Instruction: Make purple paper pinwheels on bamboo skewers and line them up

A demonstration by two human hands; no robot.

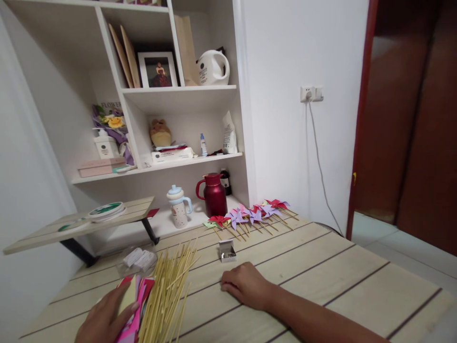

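Observation:
At the lower left, my left hand [107,312] is closed on a stack of coloured paper sheets [144,288], pink, red and pale yellow, with the thumb across the top. Beside the stack lies a loose bundle of thin wooden sticks [166,286]. My right hand [246,283] rests on the table as a loose fist with its fingers curled under; nothing shows in it. Just beyond it stands a small open box [227,251] with small shiny pieces inside. Several paper pinwheels [255,216] on sticks lie at the back edge of the table.
A clear bag with white packets [139,259] lies behind the paper. A small raised stand [76,226] holds round lids or plates [107,211]. A light blue-topped cup [178,207] and a red jug [214,195] stand behind the table, below white shelves [185,97].

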